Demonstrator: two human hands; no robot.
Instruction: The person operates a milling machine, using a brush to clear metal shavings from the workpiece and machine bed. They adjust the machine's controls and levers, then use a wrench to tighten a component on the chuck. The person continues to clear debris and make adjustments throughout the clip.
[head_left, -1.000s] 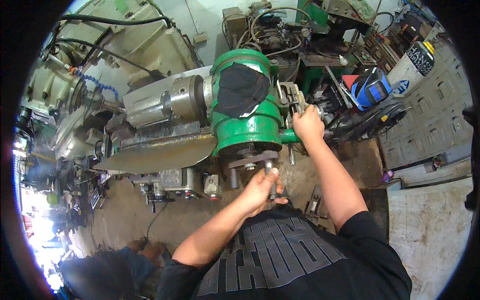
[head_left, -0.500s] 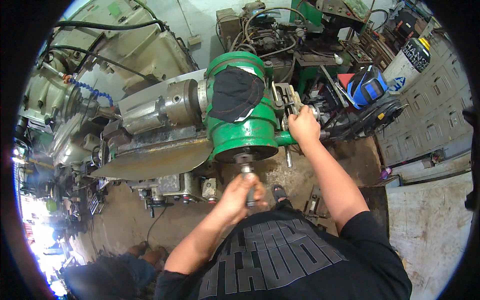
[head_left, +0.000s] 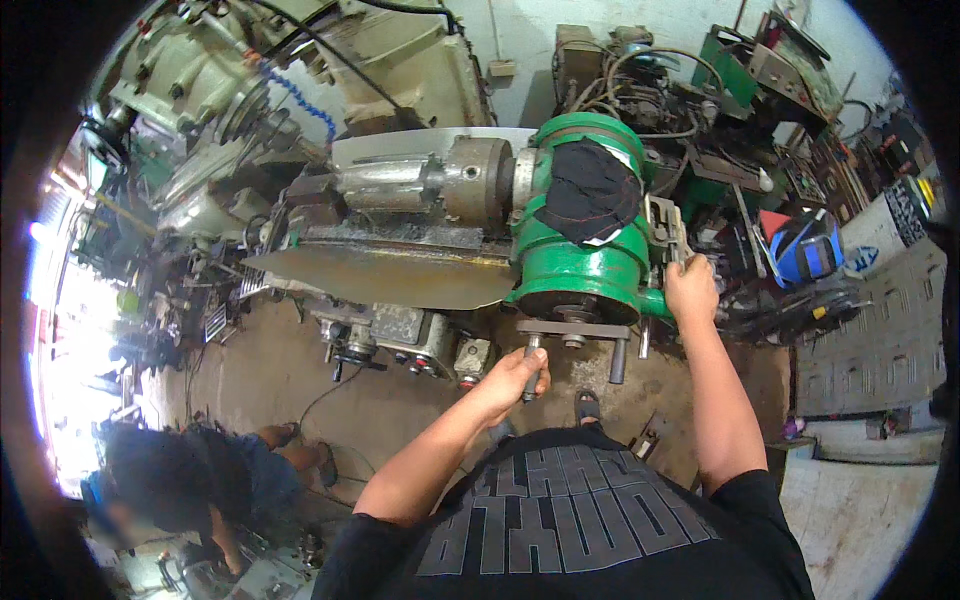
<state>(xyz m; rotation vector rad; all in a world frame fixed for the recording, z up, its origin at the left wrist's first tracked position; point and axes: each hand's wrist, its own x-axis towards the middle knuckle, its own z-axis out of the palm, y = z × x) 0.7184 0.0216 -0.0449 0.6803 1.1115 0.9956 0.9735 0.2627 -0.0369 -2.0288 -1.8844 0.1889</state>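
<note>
Green machine housing (head_left: 600, 268) stands just to the right of a bowed metal sheet (head_left: 390, 276) and a steel chuck (head_left: 482, 182), directly ahead of the person at the controls. Black cloth (head_left: 590, 190) lies draped over its upper side, while a crank arm (head_left: 573, 329) spans its near end. The right hand (head_left: 693, 290) sits beside the housing, fingers curled, though what they clasp cannot be told from this angle. The left hand (head_left: 517, 378) has its fingers clamped around one crank grip (head_left: 530, 394); the opposite grip (head_left: 618, 361) is untouched.
</note>
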